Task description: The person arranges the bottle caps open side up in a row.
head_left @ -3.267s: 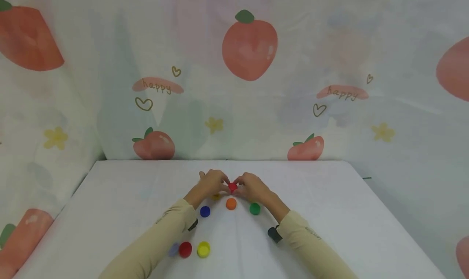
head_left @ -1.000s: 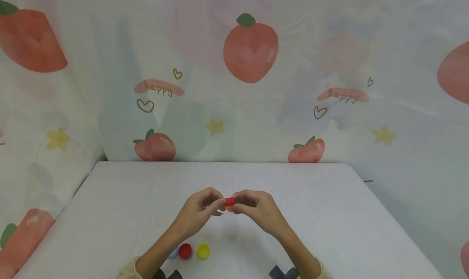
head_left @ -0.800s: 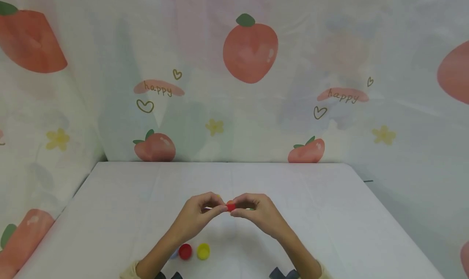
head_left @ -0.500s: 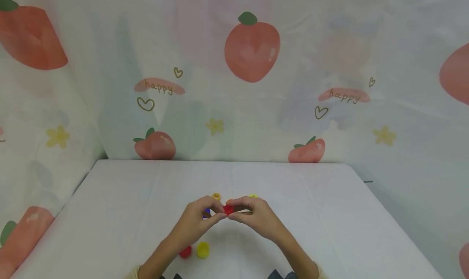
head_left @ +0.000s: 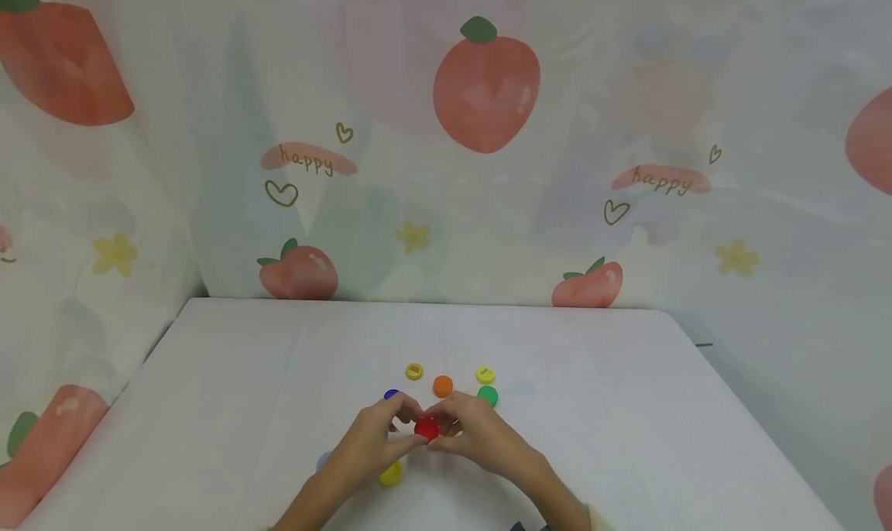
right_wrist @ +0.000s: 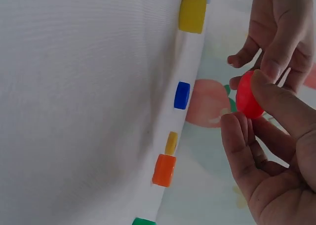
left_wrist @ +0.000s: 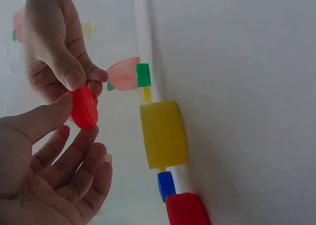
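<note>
Above the white table, both hands pinch one red bottle cap [head_left: 427, 429] between them. My left hand [head_left: 365, 442] holds its left side with thumb and fingertips. From the other side my right hand [head_left: 484, 438] has thumb and fingers on it. The left wrist view shows the red cap [left_wrist: 84, 107] raised clear of the table, edge-on. In the right wrist view the same red cap [right_wrist: 249, 94] sits between the two thumbs and fingers. A blue cap [head_left: 392, 394] is partly hidden behind my left hand, and a green cap [head_left: 488, 395] lies beyond my right.
Farther back lie an orange cap [head_left: 442, 386] and two flat yellow caps, one left [head_left: 414, 371], one right [head_left: 485, 375]. Near my left forearm are a taller yellow cap [head_left: 390, 473] and a pale blue one [head_left: 324, 460]. Another red cap [left_wrist: 186, 209] shows in the left wrist view.
Both hands have brought the red cap from the far part of the table toward the front. The caps at the back have come into sight. The head view has shifted slightly.
</note>
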Action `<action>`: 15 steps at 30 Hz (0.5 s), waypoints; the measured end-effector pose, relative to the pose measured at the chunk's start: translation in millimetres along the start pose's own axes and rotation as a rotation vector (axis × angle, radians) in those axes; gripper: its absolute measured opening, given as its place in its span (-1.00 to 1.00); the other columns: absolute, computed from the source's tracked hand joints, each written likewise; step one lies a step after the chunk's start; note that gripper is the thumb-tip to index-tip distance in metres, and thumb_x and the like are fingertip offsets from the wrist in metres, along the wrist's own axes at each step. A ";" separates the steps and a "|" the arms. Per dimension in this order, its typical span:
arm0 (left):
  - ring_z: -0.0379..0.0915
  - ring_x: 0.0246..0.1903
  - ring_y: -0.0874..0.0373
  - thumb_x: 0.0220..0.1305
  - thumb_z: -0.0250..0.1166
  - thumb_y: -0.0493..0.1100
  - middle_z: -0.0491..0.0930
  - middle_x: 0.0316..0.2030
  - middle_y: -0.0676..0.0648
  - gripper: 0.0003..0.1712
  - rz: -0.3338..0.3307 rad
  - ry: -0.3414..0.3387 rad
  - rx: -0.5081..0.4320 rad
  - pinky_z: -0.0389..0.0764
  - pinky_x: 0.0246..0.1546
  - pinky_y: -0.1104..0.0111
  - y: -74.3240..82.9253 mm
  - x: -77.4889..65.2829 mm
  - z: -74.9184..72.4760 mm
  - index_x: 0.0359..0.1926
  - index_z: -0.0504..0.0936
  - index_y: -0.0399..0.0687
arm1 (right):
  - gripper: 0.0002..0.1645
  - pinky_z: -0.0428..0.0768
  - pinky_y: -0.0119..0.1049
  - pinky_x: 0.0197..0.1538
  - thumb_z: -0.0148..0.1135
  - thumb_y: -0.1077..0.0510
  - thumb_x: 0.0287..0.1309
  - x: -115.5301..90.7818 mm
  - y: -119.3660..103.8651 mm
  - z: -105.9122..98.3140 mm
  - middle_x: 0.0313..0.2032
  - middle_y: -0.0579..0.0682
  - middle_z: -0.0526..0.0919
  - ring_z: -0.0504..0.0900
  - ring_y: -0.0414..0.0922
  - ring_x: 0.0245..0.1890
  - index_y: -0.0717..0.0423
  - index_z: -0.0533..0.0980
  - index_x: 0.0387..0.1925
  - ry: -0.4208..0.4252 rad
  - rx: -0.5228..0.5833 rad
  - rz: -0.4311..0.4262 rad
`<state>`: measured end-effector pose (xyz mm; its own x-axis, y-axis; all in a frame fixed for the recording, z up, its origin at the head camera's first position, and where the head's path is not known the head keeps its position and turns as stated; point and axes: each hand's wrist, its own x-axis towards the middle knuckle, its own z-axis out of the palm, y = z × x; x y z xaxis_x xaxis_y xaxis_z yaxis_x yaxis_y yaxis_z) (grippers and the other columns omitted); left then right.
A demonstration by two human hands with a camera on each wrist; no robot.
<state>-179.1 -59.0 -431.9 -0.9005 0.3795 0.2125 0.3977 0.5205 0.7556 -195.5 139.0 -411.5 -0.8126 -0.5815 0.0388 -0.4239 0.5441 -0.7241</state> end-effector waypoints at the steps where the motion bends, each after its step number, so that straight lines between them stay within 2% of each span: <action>1: 0.48 -0.25 0.20 0.06 0.44 -0.13 0.56 -0.30 0.17 -0.67 -0.005 -0.004 0.023 0.56 -0.22 0.32 0.0 -0.4 0.6 -0.18 0.52 -0.02 | -0.59 0.55 -0.47 -0.21 0.44 0.22 -0.04 0.4 0.2 0.7 -0.32 -0.24 0.56 0.55 -0.31 -0.33 0.16 0.59 -0.08 -0.007 -0.003 0.010; 6: 0.46 -0.23 0.21 0.04 0.45 -0.18 0.55 -0.29 0.16 -0.65 -0.022 -0.042 0.120 0.55 -0.18 0.32 0.7 -1.9 2.6 -0.16 0.51 -0.02 | -0.62 0.53 -0.50 -0.21 0.41 0.27 -0.01 1.5 2.3 4.9 -0.30 -0.26 0.59 0.55 -0.33 -0.31 0.15 0.59 -0.08 -0.051 0.008 0.043; 15: 0.44 -0.31 0.22 -0.02 0.49 -0.16 0.53 -0.36 0.17 -0.60 -0.128 -0.212 0.174 0.54 -0.23 0.39 1.7 -3.3 6.8 -0.14 0.53 0.01 | -0.65 0.52 -0.52 -0.30 0.45 0.26 -0.07 1.8 4.3 12.9 -0.41 -0.28 0.57 0.50 -0.36 -0.44 0.13 0.58 -0.17 -0.152 -0.063 0.065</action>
<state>-174.3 -54.2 -435.6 -0.8954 0.4446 -0.0256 0.3243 0.6905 0.6466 -193.6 132.4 -423.4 -0.7711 -0.6263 -0.1148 -0.4007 0.6174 -0.6769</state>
